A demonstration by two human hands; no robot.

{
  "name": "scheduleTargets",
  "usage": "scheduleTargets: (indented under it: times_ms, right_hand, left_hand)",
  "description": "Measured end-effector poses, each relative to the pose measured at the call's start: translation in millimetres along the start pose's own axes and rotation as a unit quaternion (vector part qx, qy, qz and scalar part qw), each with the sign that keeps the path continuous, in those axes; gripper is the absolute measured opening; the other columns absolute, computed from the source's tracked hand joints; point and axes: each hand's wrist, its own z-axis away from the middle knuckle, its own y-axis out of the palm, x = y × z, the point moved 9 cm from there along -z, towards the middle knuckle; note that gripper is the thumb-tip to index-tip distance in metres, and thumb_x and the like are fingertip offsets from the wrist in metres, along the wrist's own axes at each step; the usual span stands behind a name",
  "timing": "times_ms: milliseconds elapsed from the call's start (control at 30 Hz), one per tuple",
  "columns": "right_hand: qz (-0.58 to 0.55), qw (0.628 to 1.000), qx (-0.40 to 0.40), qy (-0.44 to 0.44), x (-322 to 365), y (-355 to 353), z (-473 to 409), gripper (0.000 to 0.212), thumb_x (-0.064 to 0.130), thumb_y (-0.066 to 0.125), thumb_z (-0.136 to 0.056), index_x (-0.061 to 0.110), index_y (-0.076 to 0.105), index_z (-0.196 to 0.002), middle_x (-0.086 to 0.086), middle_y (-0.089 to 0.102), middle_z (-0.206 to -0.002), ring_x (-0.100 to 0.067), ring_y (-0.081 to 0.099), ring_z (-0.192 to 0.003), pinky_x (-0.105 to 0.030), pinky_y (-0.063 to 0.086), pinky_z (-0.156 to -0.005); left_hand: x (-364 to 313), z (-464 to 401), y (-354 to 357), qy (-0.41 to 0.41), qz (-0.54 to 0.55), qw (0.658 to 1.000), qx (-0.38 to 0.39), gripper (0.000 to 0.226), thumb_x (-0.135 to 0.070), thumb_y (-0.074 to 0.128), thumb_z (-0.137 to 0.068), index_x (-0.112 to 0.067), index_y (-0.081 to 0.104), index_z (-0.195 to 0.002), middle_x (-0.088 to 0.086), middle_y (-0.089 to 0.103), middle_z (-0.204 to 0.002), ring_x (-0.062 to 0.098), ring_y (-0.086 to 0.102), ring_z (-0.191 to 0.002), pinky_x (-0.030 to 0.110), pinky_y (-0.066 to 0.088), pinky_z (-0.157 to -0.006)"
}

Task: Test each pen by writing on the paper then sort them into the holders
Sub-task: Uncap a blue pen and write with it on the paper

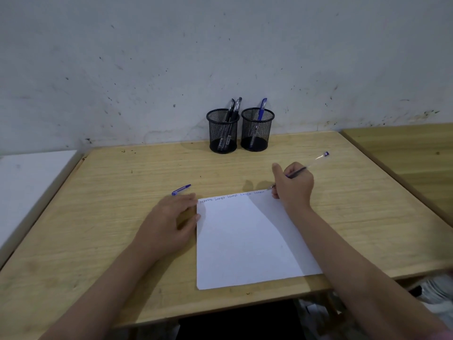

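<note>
At desk rear: left holder (pixel 223 131) two pens | right holder (pixel 257 130) one | right hand (pixel 293 184) grips pen (pixel 316 160)

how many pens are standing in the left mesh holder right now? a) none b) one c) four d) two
d, two dark-capped pens stand together in the left mesh holder, while the right mesh holder has a single blue pen.

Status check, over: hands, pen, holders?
Right hand writing with clear blue pen at white paper top edge. Left hand steadies paper. Blue cap lies loose. Black mesh holders unobstructed.
</note>
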Motion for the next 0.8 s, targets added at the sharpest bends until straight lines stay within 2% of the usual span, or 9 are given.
scheduleTargets:
  times_ms: [67, 167, 267, 333, 433, 533, 633, 700, 800]
  right_hand:
    - [0.008, 1.000, 0.020, -0.002, 1.5, 3.5, 1.8, 0.046, 0.023, 0.077, -0.076, 0.016, 0.036, -0.057, -0.005, 0.038, -0.047, -0.020, 0.037, -0.034, -0.022, 0.033, -0.039]
    - [-0.006, 0.998, 0.058, 0.006, 3.6, 9.9, 5.6, 0.047, 0.025, 0.083, -0.070, 0.015, 0.039, -0.058, -0.004, 0.041, -0.046, -0.014, 0.034, -0.029, -0.019, 0.030, -0.036]
    - [-0.018, 0.995, 0.100, 0.022, 5.6, 16.1, 7.0, 0.046, 0.025, 0.084, -0.070, 0.015, 0.040, -0.058, 0.002, 0.042, -0.041, -0.015, 0.039, -0.029, -0.020, 0.033, -0.037]
    - [-0.015, 0.993, 0.116, 0.029, 8.4, 17.6, 9.4, 0.042, 0.025, 0.082, -0.072, 0.014, 0.043, -0.060, 0.002, 0.048, -0.042, -0.015, 0.047, -0.032, -0.022, 0.039, -0.039]
    - [-0.032, 0.987, 0.141, 0.068, 9.3, 22.6, 18.9, 0.033, 0.016, 0.082, -0.071, 0.010, 0.049, -0.066, -0.007, 0.059, -0.058, -0.014, 0.061, -0.047, -0.028, 0.053, -0.045]
    - [-0.074, 0.973, 0.186, 0.115, 11.4, 32.7, 32.3, 0.024, 0.005, 0.079, -0.072, 0.009, 0.055, -0.071, -0.011, 0.066, -0.070, -0.015, 0.067, -0.063, -0.028, 0.057, -0.055]
    - [-0.124, 0.950, 0.257, 0.125, 25.9, 46.2, 44.3, 0.012, -0.004, 0.067, -0.081, 0.006, 0.062, -0.077, -0.013, 0.071, -0.078, -0.022, 0.071, -0.079, -0.030, 0.059, -0.064]
    - [-0.143, 0.940, 0.286, 0.117, 37.6, 52.1, 50.9, 0.012, -0.007, 0.060, -0.084, 0.004, 0.063, -0.080, -0.015, 0.072, -0.080, -0.025, 0.072, -0.082, -0.031, 0.060, -0.067]
    - [-0.134, 0.937, 0.308, 0.093, 51.9, 56.8, 60.5, 0.011, -0.008, 0.061, -0.083, 0.003, 0.062, -0.080, -0.015, 0.072, -0.079, -0.026, 0.073, -0.080, -0.031, 0.060, -0.064]
  left_hand:
    - [7.5, -7.2, -10.6, -0.012, -0.024, 0.998, -0.055, 0.043, -0.039, 0.047, -0.077, -0.013, 0.066, -0.106, 0.002, 0.064, -0.113, 0.019, 0.057, -0.104, 0.027, 0.041, -0.088]
    - [23.2, -19.4, -21.6, -0.068, -0.051, 0.990, -0.114, 0.032, -0.020, 0.059, -0.081, -0.009, 0.063, -0.111, 0.006, 0.060, -0.107, 0.026, 0.054, -0.099, 0.030, 0.041, -0.082]
    - [39.0, -28.6, -16.9, -0.142, -0.080, 0.982, -0.092, 0.035, -0.015, 0.062, -0.081, -0.007, 0.061, -0.115, 0.011, 0.058, -0.107, 0.032, 0.051, -0.102, 0.039, 0.046, -0.081]
    - [44.4, -31.3, -13.4, -0.168, -0.093, 0.979, -0.072, 0.026, -0.018, 0.060, -0.083, -0.009, 0.066, -0.106, 0.010, 0.060, -0.102, 0.031, 0.052, -0.098, 0.038, 0.046, -0.077]
    - [45.2, -35.1, -14.8, -0.179, -0.086, 0.978, -0.067, 0.017, -0.018, 0.059, -0.083, -0.011, 0.070, -0.094, 0.007, 0.060, -0.093, 0.029, 0.053, -0.091, 0.036, 0.046, -0.071]
    - [30.4, -37.4, -18.3, -0.163, 0.004, 0.983, -0.082, 0.015, -0.012, 0.059, -0.083, -0.011, 0.070, -0.092, 0.000, 0.062, -0.086, 0.018, 0.057, -0.081, 0.022, 0.040, -0.068]
    - [5.7, -37.3, -22.9, -0.151, 0.118, 0.976, -0.104, 0.014, -0.011, 0.064, -0.082, -0.015, 0.072, -0.092, -0.008, 0.065, -0.084, 0.006, 0.060, -0.077, 0.009, 0.040, -0.067]
    - [-8.0, -36.4, -23.4, -0.151, 0.175, 0.967, -0.103, 0.014, -0.011, 0.067, -0.081, -0.019, 0.072, -0.092, -0.014, 0.066, -0.084, 0.003, 0.062, -0.081, 0.014, 0.045, -0.070]
    - [-25.5, -35.2, -27.7, -0.144, 0.224, 0.958, -0.103, 0.015, -0.011, 0.069, -0.079, -0.019, 0.073, -0.091, -0.012, 0.069, -0.085, 0.008, 0.064, -0.082, 0.018, 0.048, -0.073]
